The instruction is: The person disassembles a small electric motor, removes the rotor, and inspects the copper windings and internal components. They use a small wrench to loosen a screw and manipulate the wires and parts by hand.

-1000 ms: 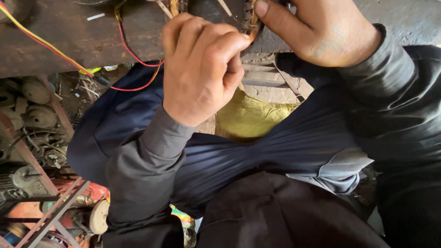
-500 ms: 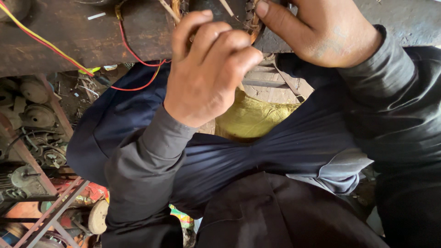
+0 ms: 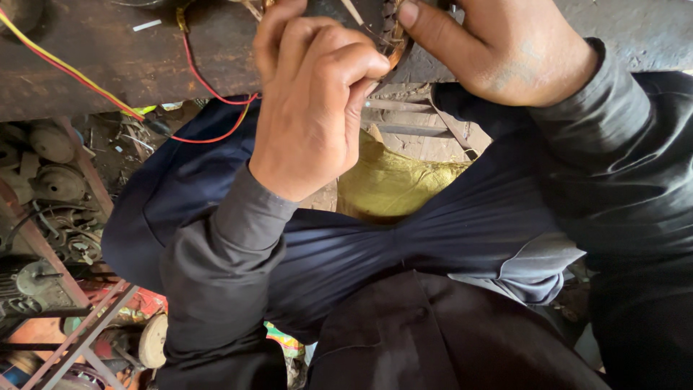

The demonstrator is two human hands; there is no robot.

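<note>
**At the bench edge: two hands working on a wound motor part**

At the top of the view, a dark round motor part [image 3: 372, 25] with coppery windings is sitting at the near edge of a worn wooden bench [image 3: 108, 65], mostly cut off by the frame, so its long axis cannot be told. The left hand [image 3: 314, 108] is curling over it, fingers bunched together and bent against the winding; whether they are pinching anything is hidden. The right hand [image 3: 505, 47] is bracing the part from the other side, thumb pressing flat on its rim, the remaining fingers out of sight.

A red wire [image 3: 209, 90] is drooping off the bench edge in a loop, and a yellow-and-red wire [image 3: 65, 68] is running diagonally across the bench top. Dark blue cloth [image 3: 375, 245] is stretching across the person's lap directly beneath the hands, with a yellow sack [image 3: 393, 184] lying below the gap. To the left, under the bench, pulleys and motor scrap [image 3: 50, 180] are crowding a rusty metal frame [image 3: 79, 332], leaving little free room there.
</note>
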